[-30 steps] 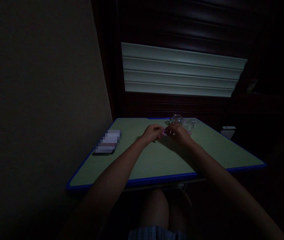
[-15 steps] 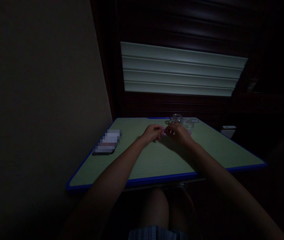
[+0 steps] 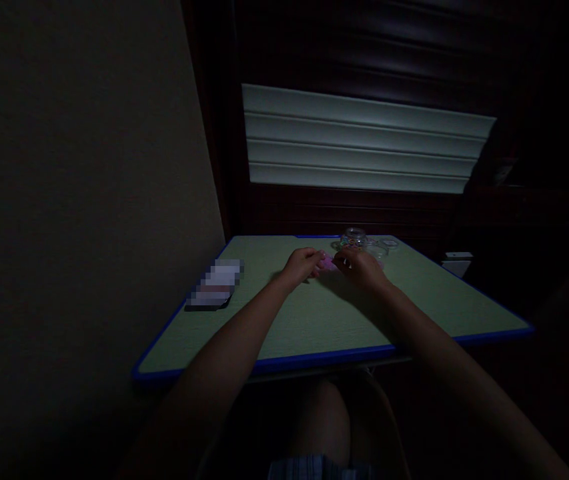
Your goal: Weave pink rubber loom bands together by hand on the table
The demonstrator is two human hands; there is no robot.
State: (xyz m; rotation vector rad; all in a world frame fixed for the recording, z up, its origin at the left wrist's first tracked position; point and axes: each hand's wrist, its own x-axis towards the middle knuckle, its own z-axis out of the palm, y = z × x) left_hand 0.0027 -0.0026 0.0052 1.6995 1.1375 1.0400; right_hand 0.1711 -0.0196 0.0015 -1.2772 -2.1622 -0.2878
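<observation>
My left hand (image 3: 301, 268) is closed in a pinch on a small pink thing (image 3: 327, 264) above the table, whose kind is too small and dark to tell. To its right, my right hand (image 3: 361, 268) is also pinched, fingertips at the pink thing's right edge. Whatever lies between those fingertips is too small to make out. Just behind the right hand stands an open clear jar (image 3: 353, 236) with many small colourful pieces in it. Beside it is a clear round container (image 3: 377, 251), partly covered by the right hand.
The pale green table (image 3: 284, 333) has a blue rim. A blurred-out flat object (image 3: 217, 283) lies near its left edge. A clear lid-like disc (image 3: 389, 244) is at the back right. A wall (image 3: 114, 200) borders the left side, and dark wooden panelling rises behind.
The fingertips of my two hands have drawn slightly apart, and more of the pink thing shows between them. My legs have shifted a little to the right. The jar stays put.
</observation>
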